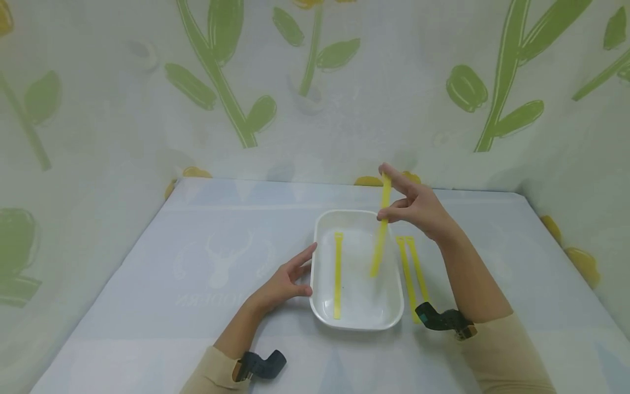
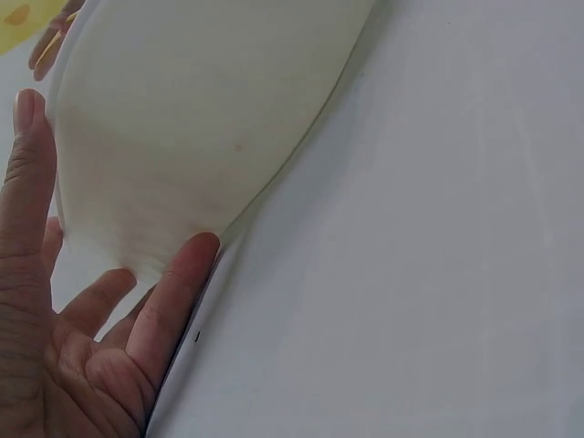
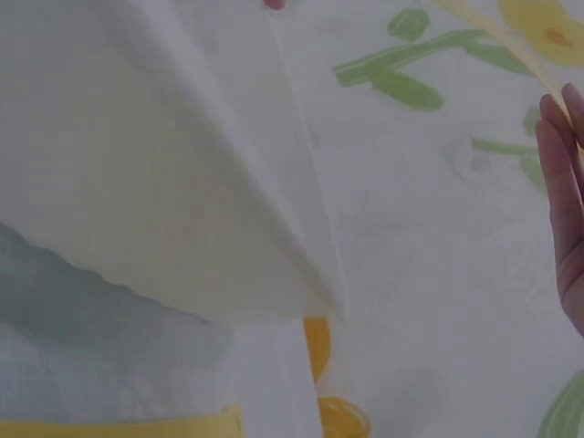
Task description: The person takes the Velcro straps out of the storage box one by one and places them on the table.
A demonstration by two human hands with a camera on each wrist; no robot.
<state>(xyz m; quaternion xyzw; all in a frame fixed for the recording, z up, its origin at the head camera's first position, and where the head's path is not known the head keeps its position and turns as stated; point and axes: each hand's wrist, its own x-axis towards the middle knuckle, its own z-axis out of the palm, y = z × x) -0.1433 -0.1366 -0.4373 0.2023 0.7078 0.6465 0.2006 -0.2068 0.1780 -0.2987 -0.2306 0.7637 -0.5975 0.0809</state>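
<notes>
A white rounded rectangular tray point(image 1: 354, 313) stands on the table, with one flat yellow strip point(image 1: 337, 279) lying lengthwise in its left half. My left hand point(image 1: 283, 282) rests against the tray's left side, thumb and fingers spread along the wall. Seen from the left wrist, the fingertips of this hand point(image 2: 119, 338) touch the pale outer wall of the tray point(image 2: 210, 119). Over the tray's right part, my right hand point(image 1: 418, 210) pinches another yellow strip point(image 1: 380, 246) between thumb and fingers, its lower end hanging down inside. In the right wrist view that hand point(image 3: 566, 219) shows only at the edge.
Two more yellow strips point(image 1: 407, 273) lie side by side on the table just right of the tray. The table point(image 1: 147, 306) carries faint printed patterns. Behind it rises a pale wall covering point(image 1: 374, 126) with green plants and yellow flowers.
</notes>
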